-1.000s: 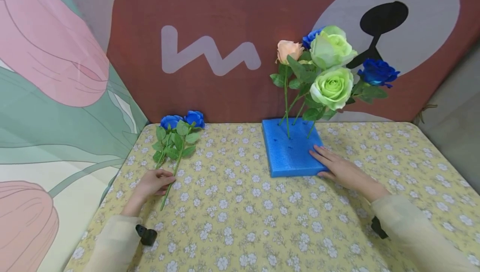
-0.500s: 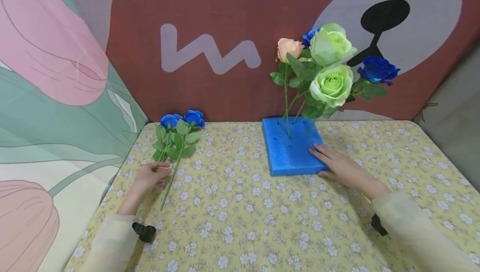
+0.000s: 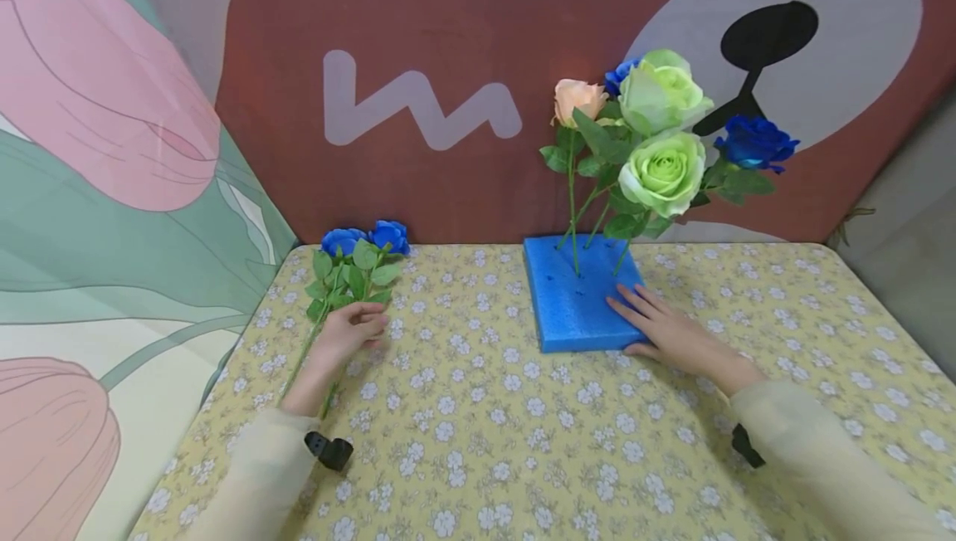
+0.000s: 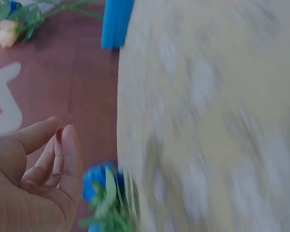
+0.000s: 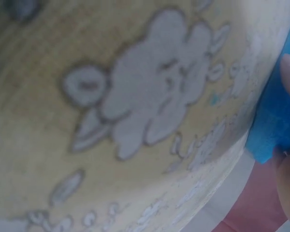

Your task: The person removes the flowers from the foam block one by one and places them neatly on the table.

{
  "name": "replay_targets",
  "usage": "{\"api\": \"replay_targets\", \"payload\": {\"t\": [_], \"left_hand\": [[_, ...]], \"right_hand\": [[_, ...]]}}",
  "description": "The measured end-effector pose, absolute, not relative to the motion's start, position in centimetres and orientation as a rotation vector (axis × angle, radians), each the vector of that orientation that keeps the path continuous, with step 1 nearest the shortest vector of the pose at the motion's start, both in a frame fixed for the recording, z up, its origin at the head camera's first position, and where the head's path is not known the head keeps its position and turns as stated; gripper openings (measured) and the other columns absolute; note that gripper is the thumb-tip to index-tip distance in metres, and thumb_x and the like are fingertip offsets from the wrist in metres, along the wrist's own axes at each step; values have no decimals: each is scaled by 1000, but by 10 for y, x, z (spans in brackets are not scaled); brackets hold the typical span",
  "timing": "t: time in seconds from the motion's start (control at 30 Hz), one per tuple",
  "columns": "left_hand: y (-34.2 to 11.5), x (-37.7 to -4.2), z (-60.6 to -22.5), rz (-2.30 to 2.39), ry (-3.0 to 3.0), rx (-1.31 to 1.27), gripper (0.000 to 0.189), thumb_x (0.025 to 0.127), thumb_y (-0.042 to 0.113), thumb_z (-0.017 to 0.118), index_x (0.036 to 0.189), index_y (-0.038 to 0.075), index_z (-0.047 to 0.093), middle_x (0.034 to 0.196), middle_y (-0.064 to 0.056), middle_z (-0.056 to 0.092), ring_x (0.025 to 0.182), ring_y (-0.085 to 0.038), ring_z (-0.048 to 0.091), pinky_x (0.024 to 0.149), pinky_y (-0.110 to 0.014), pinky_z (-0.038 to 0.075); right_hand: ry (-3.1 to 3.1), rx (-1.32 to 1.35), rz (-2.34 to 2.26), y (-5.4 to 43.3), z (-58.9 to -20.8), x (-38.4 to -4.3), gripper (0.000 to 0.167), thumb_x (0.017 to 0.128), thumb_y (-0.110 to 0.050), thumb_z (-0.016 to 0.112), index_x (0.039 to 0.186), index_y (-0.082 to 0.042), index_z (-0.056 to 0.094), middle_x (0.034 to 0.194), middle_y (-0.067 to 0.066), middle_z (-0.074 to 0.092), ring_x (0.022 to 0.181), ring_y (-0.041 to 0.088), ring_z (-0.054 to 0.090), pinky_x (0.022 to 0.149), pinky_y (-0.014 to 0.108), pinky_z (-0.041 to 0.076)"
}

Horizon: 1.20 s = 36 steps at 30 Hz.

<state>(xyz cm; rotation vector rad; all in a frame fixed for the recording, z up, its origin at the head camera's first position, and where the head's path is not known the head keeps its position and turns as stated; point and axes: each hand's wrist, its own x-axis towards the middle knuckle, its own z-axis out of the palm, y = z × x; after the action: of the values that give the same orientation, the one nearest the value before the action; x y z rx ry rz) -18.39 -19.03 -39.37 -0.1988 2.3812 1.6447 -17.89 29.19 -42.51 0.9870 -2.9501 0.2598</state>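
the blue foam block (image 3: 575, 321) holds the stems of a peach rose (image 3: 578, 101), green roses (image 3: 663, 173) and standing blue roses (image 3: 757, 143); the right hand (image 3: 675, 337) rests straight-fingered on its right edge. two loose blue roses (image 3: 390, 236) lie on the flowered cloth (image 3: 478, 450) beneath the left hand (image 3: 346, 337), its thumb just apart from bent fingers.

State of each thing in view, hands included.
left hand: holding nothing
right hand: resting on blue block
blue block: flat on tablecloth
two loose blue roses: lying on tablecloth
peach rose: standing in blue block
two green roses: standing
two other blue roses: standing
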Motion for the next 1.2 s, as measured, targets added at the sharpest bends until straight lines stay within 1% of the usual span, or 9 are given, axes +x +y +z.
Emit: {"api": "replay_targets", "payload": {"t": [0.13,0.3,0.4,0.6,0.67,0.77,0.83,1.1,1.2], "left_hand": [[-164,-193,-394,1684,2321,-151,42,97,18,57,134,-1,51,118,-17,61,98,-22,65,88,-36,58],[-124,-205,-394,1786,2261,-117,39,96,15,58,132,2,54,119,-19,61,109,-35,61,88,-37,58],[-102,-212,-393,1846,2215,-87,37,96,13,58,131,3,55,120,-19,62,108,-34,62,87,-35,58],[-64,-223,-395,1982,2100,-43,36,95,11,59,129,1,56,106,-8,65,84,-13,65,80,-26,59],[-52,-224,-396,2003,2081,-16,35,95,11,59,129,1,56,106,-8,64,88,-17,65,79,-26,59],[-33,-226,-398,2020,2050,19,36,96,12,57,130,1,55,113,-15,62,104,-33,62,85,-30,59],[-20,-229,-399,2034,2028,21,36,96,11,57,130,0,55,116,-18,61,110,-37,58,89,-34,58],[13,-235,-397,2055,2009,42,39,95,10,58,133,0,53,126,-22,57,118,-37,57,101,-45,50],[21,-236,-396,2051,2017,52,40,95,11,58,133,1,53,127,-21,57,118,-34,58,100,-42,52]], "right_hand": [[-2972,974,296,293,-425,-179,71,92,-33,62,151,-12,29,156,22,22,141,47,23,97,58,47],[-2964,988,311,292,-424,-179,69,92,-30,63,150,-10,31,156,23,23,141,47,24,98,58,46],[-2954,1001,305,292,-424,-178,68,92,-30,62,149,-9,32,156,23,24,140,47,25,99,58,46],[-2941,1009,303,292,-423,-178,67,92,-31,62,149,-9,33,155,23,25,139,46,27,99,58,46],[-2951,1002,313,293,-423,-177,68,92,-31,62,149,-10,32,155,23,24,140,46,27,99,59,45],[-2952,999,316,294,-423,-177,68,92,-31,63,149,-10,32,155,24,24,140,46,28,100,59,44],[-2943,1002,310,294,-424,-177,69,91,-30,64,149,-9,33,155,25,25,139,46,28,101,59,44],[-2853,1053,288,295,-428,-177,70,89,-28,67,148,-9,35,152,26,29,138,45,32,99,58,46],[-2814,1080,299,296,-428,-176,70,88,-26,67,148,-9,35,152,26,30,137,44,33,97,58,47]]}}
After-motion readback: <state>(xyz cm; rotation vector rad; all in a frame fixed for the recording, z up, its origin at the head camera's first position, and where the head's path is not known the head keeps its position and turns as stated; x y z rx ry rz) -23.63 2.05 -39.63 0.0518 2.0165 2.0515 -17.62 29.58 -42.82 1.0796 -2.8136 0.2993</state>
